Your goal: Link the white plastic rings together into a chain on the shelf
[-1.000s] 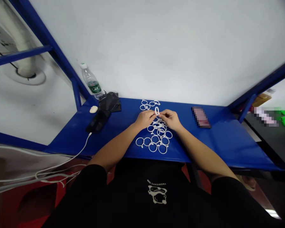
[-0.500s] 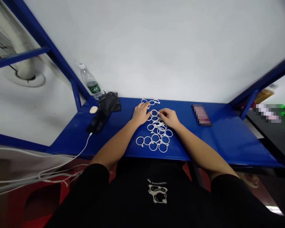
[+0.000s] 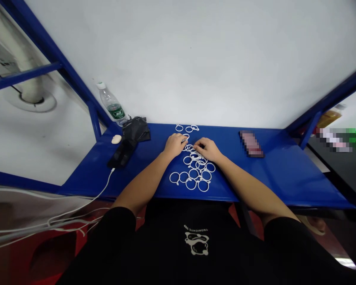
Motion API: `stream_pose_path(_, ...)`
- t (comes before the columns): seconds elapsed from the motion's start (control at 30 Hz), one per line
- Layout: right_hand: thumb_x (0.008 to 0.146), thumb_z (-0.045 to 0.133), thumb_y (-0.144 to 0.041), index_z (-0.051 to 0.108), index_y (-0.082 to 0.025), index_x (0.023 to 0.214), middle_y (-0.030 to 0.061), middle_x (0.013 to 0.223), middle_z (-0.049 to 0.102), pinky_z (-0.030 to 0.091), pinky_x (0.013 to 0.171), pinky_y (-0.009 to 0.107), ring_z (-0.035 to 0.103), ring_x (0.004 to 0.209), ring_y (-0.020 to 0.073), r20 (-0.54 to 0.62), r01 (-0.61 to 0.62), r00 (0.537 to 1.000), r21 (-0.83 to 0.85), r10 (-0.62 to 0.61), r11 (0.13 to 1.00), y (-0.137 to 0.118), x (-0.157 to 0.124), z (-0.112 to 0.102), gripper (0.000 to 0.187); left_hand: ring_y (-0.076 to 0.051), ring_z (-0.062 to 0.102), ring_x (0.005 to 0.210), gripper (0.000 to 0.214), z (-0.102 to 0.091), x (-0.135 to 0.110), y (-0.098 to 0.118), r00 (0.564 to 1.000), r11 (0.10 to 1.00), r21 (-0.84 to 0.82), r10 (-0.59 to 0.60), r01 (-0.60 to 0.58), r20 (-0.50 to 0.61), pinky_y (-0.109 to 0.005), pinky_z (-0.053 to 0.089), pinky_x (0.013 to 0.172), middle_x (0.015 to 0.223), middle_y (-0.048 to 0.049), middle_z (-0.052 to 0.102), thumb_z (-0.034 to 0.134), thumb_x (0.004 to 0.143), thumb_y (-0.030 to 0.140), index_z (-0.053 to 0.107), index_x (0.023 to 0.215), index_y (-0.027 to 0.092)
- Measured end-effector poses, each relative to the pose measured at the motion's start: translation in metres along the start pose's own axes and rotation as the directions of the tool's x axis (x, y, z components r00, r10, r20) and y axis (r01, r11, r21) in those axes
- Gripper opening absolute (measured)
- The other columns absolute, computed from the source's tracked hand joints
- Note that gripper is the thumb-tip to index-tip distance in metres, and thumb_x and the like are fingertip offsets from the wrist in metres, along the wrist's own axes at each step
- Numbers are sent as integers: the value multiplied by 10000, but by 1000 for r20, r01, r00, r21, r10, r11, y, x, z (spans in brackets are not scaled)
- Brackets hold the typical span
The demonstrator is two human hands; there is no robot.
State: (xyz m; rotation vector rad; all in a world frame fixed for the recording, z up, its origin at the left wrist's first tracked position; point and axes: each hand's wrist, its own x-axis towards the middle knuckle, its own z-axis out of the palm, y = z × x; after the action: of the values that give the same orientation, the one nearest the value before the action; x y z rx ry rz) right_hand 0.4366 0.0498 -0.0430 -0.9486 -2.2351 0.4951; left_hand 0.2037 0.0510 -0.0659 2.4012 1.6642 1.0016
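Observation:
Several thin white rings (image 3: 191, 183), each with a small tab, lie in a loose, partly overlapping cluster on the blue table (image 3: 154, 178). At the cluster's far left side, my left hand (image 3: 174, 145) has its fingers bent around a white ring (image 3: 186, 135), hiding part of it. My right hand (image 3: 208, 149) is opposite, a short gap away. Its fingers are curled and pressed together low over the far end of the cluster; what lies between the fingertips is hidden. Beyond both hands, a few more white rings (image 3: 179, 128) lie near the wall.
On the left stand a clear bottle (image 3: 114, 107) with a green label and a crumpled black bag (image 3: 135, 128). A black device (image 3: 121, 153) with a white cable and a pale, rounded object (image 3: 116, 139) lie nearby. A phone (image 3: 251, 143) lies to the right.
My right hand has shifted a little left and towards me. The ring that lay between both hands no longer shows there. My left fingers have closed in around a ring at the far side.

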Motion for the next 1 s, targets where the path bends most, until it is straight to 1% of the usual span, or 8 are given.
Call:
stream_pose_path(0.1, 932, 704, -324, 748, -215, 986, 49, 883, 749, 539, 821, 362, 681, 837, 216, -38, -21, 999, 20, 21, 1000, 1, -1, 1, 130, -284, 687, 1102, 203, -5, 0, 9, 999, 997, -67, 34, -36, -32, -438, 541, 1008, 1147, -98, 772, 690, 1004, 256, 798, 1175, 231)
stream_pose_path(0.23, 936, 691, -335, 707, -218, 1205, 47, 935, 770, 573, 813, 363, 706, 846, 216, -109, -28, 993, 91, 38, 995, -1, -2, 3, 293, -261, 689, 1149, 215, -12, -2, 23, 991, 988, -123, 82, -95, -105, -435, 537, 1046, 1182, -92, 773, 679, 1020, 254, 787, 1203, 227)
stream_pose_path(0.3, 949, 668, -328, 689, -223, 1234, 47, 945, 774, 585, 818, 367, 715, 846, 214, -160, -12, 987, 110, 30, 994, -3, -3, 2, 304, -257, 703, 1141, 209, -14, -4, 30, 988, 984, -129, 105, -120, -117, -438, 541, 1034, 1169, -80, 788, 694, 1018, 274, 789, 1200, 234)
stream_pose_path(0.47, 991, 615, -331, 715, -243, 1135, 65, 974, 781, 590, 821, 368, 722, 856, 215, -211, 54, 977, 56, -41, 997, -10, -6, -3, 196, -240, 761, 994, 163, -16, -9, 41, 986, 978, -162, 108, -128, -129, -436, 565, 981, 1052, -50, 830, 719, 1018, 326, 806, 1138, 257)
stream_pose_path(0.6, 1021, 586, -357, 744, -242, 1040, 75, 944, 783, 583, 823, 366, 726, 865, 219, -209, 96, 973, -4, -95, 995, -15, -7, -5, 197, -228, 781, 965, 163, -17, -13, 46, 987, 975, -190, 94, -118, -132, -391, 597, 902, 1070, -55, 834, 689, 1038, 328, 811, 1120, 257)
stream_pose_path(0.73, 1015, 594, -361, 760, -249, 1027, 69, 925, 791, 588, 844, 378, 731, 867, 226, -233, 84, 968, -24, -88, 996, -17, -6, -5, 200, -209, 785, 959, 145, -19, -14, 49, 989, 962, -253, 77, -107, -126, -359, 607, 891, 1059, -47, 832, 681, 1037, 304, 799, 1101, 249)
stream_pose_path(0.9, 984, 595, -304, 772, -242, 994, 65, 908, 799, 591, 836, 370, 741, 844, 222, -262, 90, 961, -16, -91, 996, -20, -6, -5, 187, -186, 785, 899, 114, -18, -12, 49, 996, 925, -379, -13, -22, -91, -312, 611, 829, 989, -35, 827, 705, 1017, 301, 768, 1080, 230)
stream_pose_path(1.0, 976, 604, -300, 780, -231, 976, 64, 899, 806, 589, 823, 358, 745, 826, 216, -243, 98, 966, 9, -93, 995, -21, -7, -6, 189, -187, 778, 887, 91, -20, -12, 47, 999, 919, -393, -9, -12, -51, -304, 597, 813, 968, -37, 822, 711, 1008, 289, 763, 1024, 216)
